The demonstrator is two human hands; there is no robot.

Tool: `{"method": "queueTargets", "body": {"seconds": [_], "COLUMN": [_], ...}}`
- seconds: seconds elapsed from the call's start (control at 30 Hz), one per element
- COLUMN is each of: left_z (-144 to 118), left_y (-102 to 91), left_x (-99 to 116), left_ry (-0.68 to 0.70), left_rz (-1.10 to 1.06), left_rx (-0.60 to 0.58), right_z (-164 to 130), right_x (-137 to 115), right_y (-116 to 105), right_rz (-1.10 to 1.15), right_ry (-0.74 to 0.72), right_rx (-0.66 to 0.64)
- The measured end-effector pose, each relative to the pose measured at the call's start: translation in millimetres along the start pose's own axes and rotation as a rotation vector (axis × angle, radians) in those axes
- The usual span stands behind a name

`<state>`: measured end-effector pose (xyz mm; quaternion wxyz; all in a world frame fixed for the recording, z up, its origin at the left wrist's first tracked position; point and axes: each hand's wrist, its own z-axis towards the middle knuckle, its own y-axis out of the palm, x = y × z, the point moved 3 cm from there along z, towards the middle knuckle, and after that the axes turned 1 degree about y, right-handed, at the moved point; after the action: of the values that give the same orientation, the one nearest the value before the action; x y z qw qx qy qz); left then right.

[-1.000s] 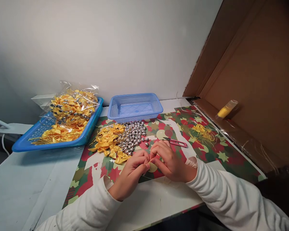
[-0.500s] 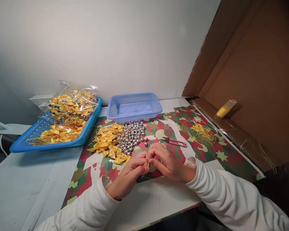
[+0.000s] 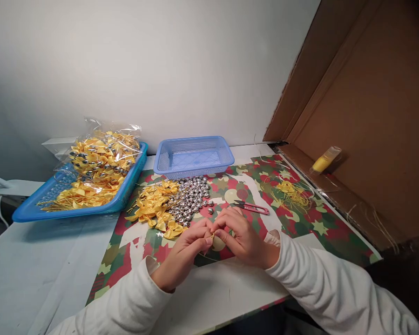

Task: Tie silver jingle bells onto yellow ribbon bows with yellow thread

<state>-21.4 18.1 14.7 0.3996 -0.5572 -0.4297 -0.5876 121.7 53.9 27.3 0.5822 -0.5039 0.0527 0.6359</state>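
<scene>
The left hand [image 3: 186, 246] and the right hand [image 3: 239, 235] meet low over the worktop [image 3: 31, 265], fingertips touching at the middle of the patterned mat [image 3: 321, 232]. The fingers of both hands are pressed together in a pinch on a small yellow piece [image 3: 212, 237] held between them; it is too small and too covered to tell whether it is a bow or a thread. Both wrists rest on or just above the mat's near edge, in white sleeves.

Just beyond the left hand lies a loose pile of yellow ribbon bows [image 3: 155, 207], and touching that pile on its right is a heap of small silver bells [image 3: 192, 197]. A pair of red thread snips [image 3: 252, 207] lies flat on the mat just beyond the right hand. Farther right on the mat sits a tangle of yellow thread scraps [image 3: 291, 191].

Behind the bells stands a light blue basket [image 3: 226, 158]. To the left, a larger blue tray [image 3: 132, 181] holds more bows and a clear plastic bag [image 3: 101, 156] filled with bows and bells. A cardboard panel [image 3: 370, 107] leans along the right side, with a yellow tube [image 3: 324, 160] lying on its lower flap.
</scene>
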Motion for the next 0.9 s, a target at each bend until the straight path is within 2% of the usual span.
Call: {"method": "queueTargets", "body": {"seconds": [0.2, 0.33, 0.4, 0.53, 0.73, 0.9], "left_z": [0.6, 0.7, 0.5, -0.2, -0.1, 0.0], "left_y": [-3.5, -3.8, -3.6, -2.6, -1.2, -0.5], "left_x": [1.2, 1.2, 2.0, 4.6, 6.6, 8.2], "left_ry": [0.043, 0.041, 0.043, 0.055, 0.051, 0.046], "left_rz": [0.000, -0.015, -0.012, 0.039, 0.129, 0.157], "left_rx": [0.045, 0.070, 0.087, 0.087, 0.068, 0.084], "right_z": [-1.9, -3.1, -3.9, -4.1, -0.5, -1.8], "right_x": [-0.5, -3.0, -2.7, 0.6, -0.3, -2.9], "right_y": [-1.0, -5.3, -5.9, -2.2, -0.8, -3.1], "right_rz": [0.031, 0.091, 0.134, 0.218, 0.192, 0.143], "right_ry": [0.026, 0.058, 0.115, 0.234, 0.128, 0.116], "right_rx": [0.017, 0.123, 0.147, 0.096, 0.135, 0.186]}}
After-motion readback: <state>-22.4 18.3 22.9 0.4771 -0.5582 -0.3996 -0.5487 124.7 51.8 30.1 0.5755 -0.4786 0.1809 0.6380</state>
